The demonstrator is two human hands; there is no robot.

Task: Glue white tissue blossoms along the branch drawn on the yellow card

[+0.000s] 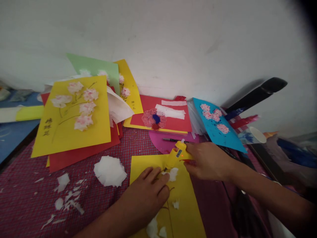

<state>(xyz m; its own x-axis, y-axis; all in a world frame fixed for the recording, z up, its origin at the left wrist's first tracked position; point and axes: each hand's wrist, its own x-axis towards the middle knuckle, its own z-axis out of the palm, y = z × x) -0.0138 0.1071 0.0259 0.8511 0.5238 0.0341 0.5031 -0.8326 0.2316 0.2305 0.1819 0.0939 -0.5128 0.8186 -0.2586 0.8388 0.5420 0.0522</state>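
My right hand (209, 162) is closed round a yellow hot glue gun (174, 154), a small red light glowing on its side. The gun's nozzle points down at a white paper petal (172, 174) on a yellow sheet (187, 188). My left hand (148, 195) lies on the sheet with fingers stretched out, their tips beside that petal. Brown branch lines run down the sheet. A small white paper piece (175, 204) sits near them, and larger white pieces (153, 228) lie at the bottom, partly behind my left hand.
A stack of white petal-edged paper (110, 171) and white scraps (71, 200) lie on the checked cloth (19, 201). Finished flower pictures on yellow (100, 130) and blue (210, 127) lean at the back. A red sheet (138, 102), a pen (173, 140) and a paper cup (252, 135) are nearby.
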